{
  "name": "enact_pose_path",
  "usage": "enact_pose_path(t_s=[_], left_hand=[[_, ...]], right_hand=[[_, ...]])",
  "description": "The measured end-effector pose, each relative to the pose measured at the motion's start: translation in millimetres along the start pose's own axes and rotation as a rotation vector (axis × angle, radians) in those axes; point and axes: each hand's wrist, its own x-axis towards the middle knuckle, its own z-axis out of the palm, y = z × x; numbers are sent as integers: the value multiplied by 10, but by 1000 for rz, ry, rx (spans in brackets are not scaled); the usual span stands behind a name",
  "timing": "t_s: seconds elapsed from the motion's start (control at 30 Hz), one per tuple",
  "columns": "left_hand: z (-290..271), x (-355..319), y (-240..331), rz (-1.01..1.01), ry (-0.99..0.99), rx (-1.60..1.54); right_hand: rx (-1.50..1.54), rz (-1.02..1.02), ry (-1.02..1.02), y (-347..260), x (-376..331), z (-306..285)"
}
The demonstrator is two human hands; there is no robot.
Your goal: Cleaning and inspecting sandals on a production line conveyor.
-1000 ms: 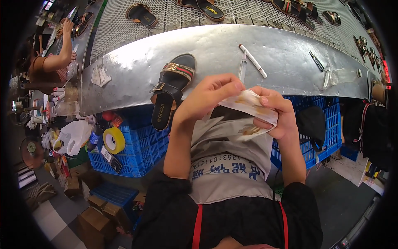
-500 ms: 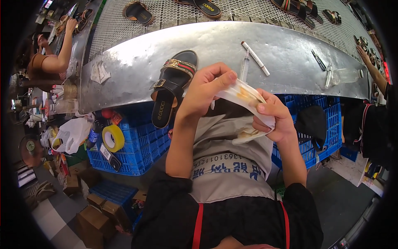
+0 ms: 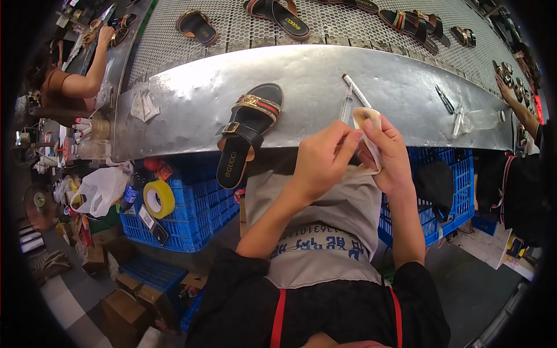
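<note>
A white cloth point(image 3: 372, 139) with yellow-brown stains is folded in my right hand point(image 3: 391, 156), its fingers closed around it and a loose tail hanging below. My left hand point(image 3: 322, 162) is closed, its thumb and fingertips pinched at the cloth's near edge. On the metal bench edge to the left lies a black sandal point(image 3: 249, 127) with a buckled strap and a striped, gold-trimmed band; its heel overhangs the edge. Just beyond my hands lie a clear syringe point(image 3: 346, 107) and a white marker pen point(image 3: 357, 91) with a dark red end.
Several sandals point(image 3: 284, 20) sit on the mesh conveyor point(image 3: 232, 29) at the back. Tweezers point(image 3: 445, 100) and a clear bottle point(image 3: 484, 119) lie at right, a crumpled tissue point(image 3: 144, 106) at left. Blue crates point(image 3: 197, 203) stand below the bench; yellow tape point(image 3: 158, 199) rests on one. Co-workers' arms point(image 3: 84, 84) show at both sides.
The cloth was stretched between both hands; now it is bunched at my right hand. My left hand has moved right and nearer, away from the sandal. The whole view has shifted slightly.
</note>
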Motion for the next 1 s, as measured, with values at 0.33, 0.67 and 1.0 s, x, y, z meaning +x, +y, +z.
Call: enact_pose_path(t_s=[0.33,0.67,1.0], left_hand=[[-457,-126,360,350,27,741],[-1011,197,-386,100,-2,1057],[-1021,150,-463,47,56,960]], right_hand=[[-223,-123,-15,154,350,214],[-1686,-929,-291,473,990,583],[-1916,-1039,-219,588,1065,731]])
